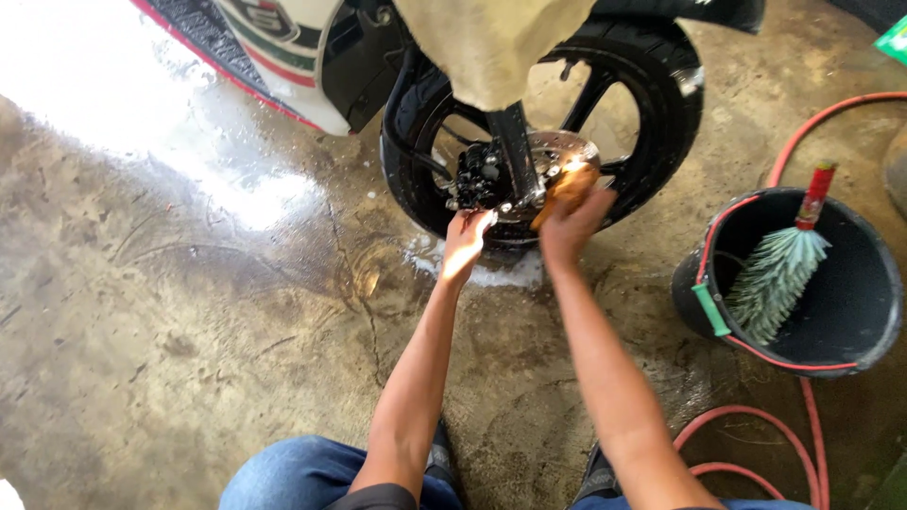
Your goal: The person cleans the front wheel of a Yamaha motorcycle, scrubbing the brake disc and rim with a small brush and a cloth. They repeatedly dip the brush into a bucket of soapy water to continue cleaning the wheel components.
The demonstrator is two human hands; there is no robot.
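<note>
Knees: blue denim point(302, 472) at the bottom edge, the person crouched low, dark shoes point(441, 460) planted on the floor between them
Floor: wet, mottled concrete point(170, 359), cracked, with a bright glare patch towards the far left and a little white foam point(501, 274) under the wheel
Hose: red hose point(756, 420) looping along the ground by the right leg, running up behind the bucket and curving off to the far right
Bucket: black bucket point(864, 321) with a red rim and a green clip on its near edge, standing to the right of the arms, well apart from the wheel
Brush: pale green bristle brush point(775, 274) with a red handle, leaning head-down inside the bucket
Left hand: left hand point(465, 241) reaching forward, fingers curled loosely against the lower part of the wheel just below the brake caliper; whether it grips anything I cannot tell
Right hand: right hand point(572, 222) closed around an orange-brown sponge point(567, 184), pressing it to the brake disc
Hands together: side by side, near each other but not touching
Brake disc: metal disc point(553, 151) beside the black caliper point(482, 175) at the hub, partly behind the fork leg
Wheel: black motorcycle front wheel point(661, 113) with cast spokes, upright, straight ahead of the person
Bodywork: white fairing point(283, 57) with red and green stripes to the far left of the wheel
Cloth: tan cloth point(491, 47) draped over the wheel from above
</note>
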